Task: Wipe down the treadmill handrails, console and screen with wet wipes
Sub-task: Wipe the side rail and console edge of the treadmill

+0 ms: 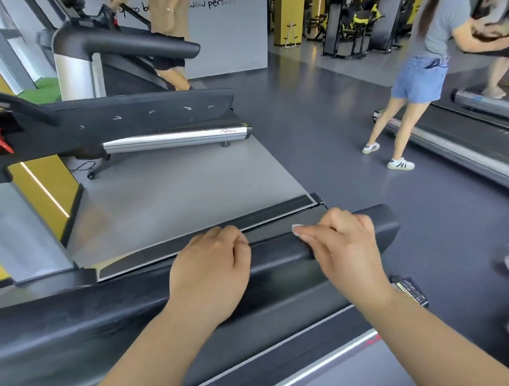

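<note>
Two hands are on the black handrail (pixel 279 254): the left hand (pixel 212 264) curls over its top, bracing; the right hand (pixel 346 247) grips a white wet wipe (pixel 297 229) against the rail near its free end. Apply wraparound pressure and stroke outward, covering underside and end cap.

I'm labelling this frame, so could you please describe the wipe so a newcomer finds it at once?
Find the long black handrail across the foreground, with two hands on it. The wipe is under the right hand, near the rail's rounded end. It is the only white scrap on the rail, peeking from under that hand; the left hand shows none.
</note>
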{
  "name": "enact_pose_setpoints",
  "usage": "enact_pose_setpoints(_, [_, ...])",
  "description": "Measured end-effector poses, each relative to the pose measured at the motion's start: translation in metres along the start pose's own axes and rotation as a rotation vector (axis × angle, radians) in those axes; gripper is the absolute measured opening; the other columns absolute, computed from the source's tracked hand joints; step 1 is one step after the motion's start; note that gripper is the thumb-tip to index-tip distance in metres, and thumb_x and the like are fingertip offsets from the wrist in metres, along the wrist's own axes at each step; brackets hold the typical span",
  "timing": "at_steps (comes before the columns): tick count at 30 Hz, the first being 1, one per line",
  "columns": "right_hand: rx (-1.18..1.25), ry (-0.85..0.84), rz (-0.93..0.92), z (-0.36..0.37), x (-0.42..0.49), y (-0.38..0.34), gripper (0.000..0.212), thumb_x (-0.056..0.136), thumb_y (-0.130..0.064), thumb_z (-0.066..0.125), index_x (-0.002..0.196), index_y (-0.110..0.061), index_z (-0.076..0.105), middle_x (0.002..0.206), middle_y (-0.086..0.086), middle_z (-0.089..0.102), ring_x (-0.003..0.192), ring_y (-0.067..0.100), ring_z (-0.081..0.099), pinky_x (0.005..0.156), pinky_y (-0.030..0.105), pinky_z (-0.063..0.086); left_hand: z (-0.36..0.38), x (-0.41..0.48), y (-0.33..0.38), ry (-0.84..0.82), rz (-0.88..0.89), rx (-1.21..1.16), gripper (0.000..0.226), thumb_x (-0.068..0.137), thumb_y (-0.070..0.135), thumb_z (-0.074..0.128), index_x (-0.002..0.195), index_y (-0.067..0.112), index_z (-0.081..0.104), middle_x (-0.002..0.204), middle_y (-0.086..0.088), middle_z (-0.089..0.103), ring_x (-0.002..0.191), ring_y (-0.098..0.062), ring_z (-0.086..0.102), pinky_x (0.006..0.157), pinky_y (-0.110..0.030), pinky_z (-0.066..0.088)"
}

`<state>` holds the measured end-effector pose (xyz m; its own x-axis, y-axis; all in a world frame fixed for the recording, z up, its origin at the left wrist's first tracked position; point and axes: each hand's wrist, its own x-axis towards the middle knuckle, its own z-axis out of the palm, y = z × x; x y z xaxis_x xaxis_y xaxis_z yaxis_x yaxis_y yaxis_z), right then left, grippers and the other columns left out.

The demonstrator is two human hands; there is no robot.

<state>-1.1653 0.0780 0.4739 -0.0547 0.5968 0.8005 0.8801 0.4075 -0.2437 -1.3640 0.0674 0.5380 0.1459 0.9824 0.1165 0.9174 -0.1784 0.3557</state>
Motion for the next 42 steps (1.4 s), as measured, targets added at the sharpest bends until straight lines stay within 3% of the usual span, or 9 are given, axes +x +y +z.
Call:
enact_pose_setpoints(5, [-0.115, 0.017, 0.154, -0.012, 0.004, 0.009, 0.028, 0.087, -0.031, 0.052, 0.079, -0.020, 0.077, 0.065, 0.000, 0.046, 0.060, 0.021, 0.045, 0.065, 0.031, 0.027, -0.002, 0.005, 0.002, -0.030, 0.028, -0.039, 0.034, 0.099, 0.031, 0.022, 0.108, 0.024, 0.054, 0.113, 0.009, 0.056, 0.105, -0.015, 0.046, 0.084, -0.026, 0.034])
enact_pose_setpoints(11, [0.025, 0.013, 0.006, 0.014, 0.004, -0.061, 0.021, 0.087, -0.018, 0.048, 0.069, -0.022, 0.057, 0.065, 0.000, 0.047, 0.061, 0.018, 0.037, 0.060, 0.029, 0.023, -0.003, 0.016, 0.025, 0.013, 0.095, -0.132, 0.030, 0.099, 0.032, 0.027, 0.115, 0.027, 0.052, 0.116, 0.009, 0.051, 0.113, -0.013, 0.044, 0.091, -0.027, 0.035])
enact_pose_setpoints(14, [0.033, 0.019, -0.037, 0.010, 0.003, -0.039, 0.034, 0.098, -0.026, 0.041, 0.071, -0.022, 0.060, 0.066, -0.001, 0.046, 0.064, 0.017, 0.035, 0.061, 0.030, 0.019, 0.004, 0.022, 0.034, -0.018, 0.094, -0.131, 0.031, 0.099, 0.032, 0.027, 0.116, 0.027, 0.053, 0.116, 0.009, 0.053, 0.112, -0.013, 0.045, 0.091, -0.026, 0.036])
enact_pose_setpoints(17, [0.022, -0.005, -0.019, -0.002, 0.000, 0.006, 0.021, 0.091, -0.028, 0.054, 0.084, -0.026, 0.073, 0.067, -0.002, 0.046, 0.067, 0.015, 0.038, 0.063, 0.032, 0.027, 0.013, 0.022, 0.042, -0.043, 0.089, -0.025, 0.036, 0.100, 0.033, 0.025, 0.113, 0.024, 0.058, 0.114, 0.007, 0.055, 0.109, -0.014, 0.048, 0.087, -0.025, 0.035])
enact_pose_setpoints(22, [-0.054, -0.060, 0.121, -0.029, 0.001, 0.076, 0.030, 0.090, -0.032, 0.050, 0.083, -0.022, 0.077, 0.067, -0.003, 0.045, 0.063, 0.022, 0.045, 0.065, 0.030, 0.024, 0.013, 0.026, 0.052, -0.039, -0.048, 0.056, 0.041, 0.099, 0.032, 0.023, 0.104, 0.020, 0.062, 0.107, 0.005, 0.058, 0.099, -0.017, 0.052, 0.079, -0.027, 0.040])
enact_pose_setpoints(26, [0.106, -0.040, 0.161, -0.029, 0.018, 0.055, 0.029, 0.088, -0.034, 0.050, 0.081, -0.023, 0.077, 0.068, -0.006, 0.044, 0.062, 0.020, 0.048, 0.065, 0.029, 0.027, 0.015, 0.029, 0.062, -0.017, -0.128, 0.098, 0.040, 0.099, 0.032, 0.025, 0.096, 0.018, 0.062, 0.100, 0.001, 0.058, 0.085, -0.020, 0.049, 0.071, -0.027, 0.037])
enact_pose_setpoints(33, [0.126, -0.043, -0.113, 0.003, 0.003, 0.013, 0.013, 0.084, -0.015, 0.066, 0.086, -0.027, 0.072, 0.067, -0.003, 0.045, 0.061, 0.019, 0.044, 0.060, 0.032, 0.030, 0.015, 0.028, 0.064, 0.024, -0.170, 0.063, 0.037, 0.098, 0.029, 0.028, 0.093, 0.017, 0.063, 0.098, -0.002, 0.060, 0.091, -0.024, 0.055, 0.078, -0.031, 0.045])
enact_pose_setpoints(38, [0.045, -0.027, -0.012, -0.020, -0.006, 0.071, 0.016, 0.086, -0.022, 0.060, 0.087, -0.023, 0.076, 0.068, -0.003, 0.050, 0.068, 0.018, 0.041, 0.064, 0.028, 0.022, 0.014, 0.025, 0.063, 0.004, -0.144, 0.085, 0.039, 0.099, 0.031, 0.025, 0.101, 0.018, 0.062, 0.107, 0.000, 0.059, 0.099, -0.022, 0.054, 0.084, -0.032, 0.044])
enact_pose_setpoints(42, [0.050, -0.014, 0.105, -0.038, 0.004, 0.095, 0.029, 0.089, -0.031, 0.051, 0.083, -0.021, 0.078, 0.068, -0.007, 0.045, 0.065, 0.020, 0.043, 0.065, 0.031, 0.030, 0.013, 0.028, 0.063, -0.021, -0.152, 0.100, 0.038, 0.099, 0.032, 0.023, 0.100, 0.020, 0.060, 0.106, 0.001, 0.057, 0.097, -0.021, 0.053, 0.082, -0.031, 0.044])
